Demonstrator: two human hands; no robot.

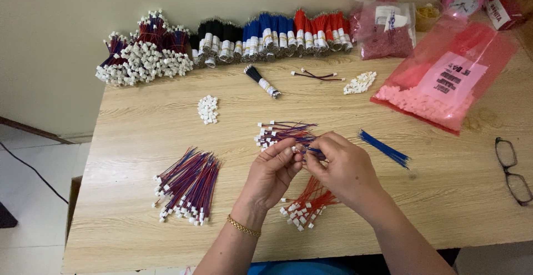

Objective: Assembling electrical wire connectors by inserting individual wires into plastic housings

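Both hands meet over the middle of the table [139,208], a bit toward the near edge. Left hand [275,172] pinches a tiny white connector [296,149] at its fingertips; right hand [341,167] is closed on thin blue wires [315,151] right next to it, so the 2 are basically touching. Wire runs roughly left-right, tip pointing at the connector. Right hand is the nearer one to the loose blue wire bunch [384,148] lying diagonal toward the right edge. Red wires w/ white plugs [308,204] sit under the wrists, partly covered. Can't make out the connector's slots or how many wires are in the pinch, fingers hide it. Purple-ish bundle [283,132] is just behind the hands.
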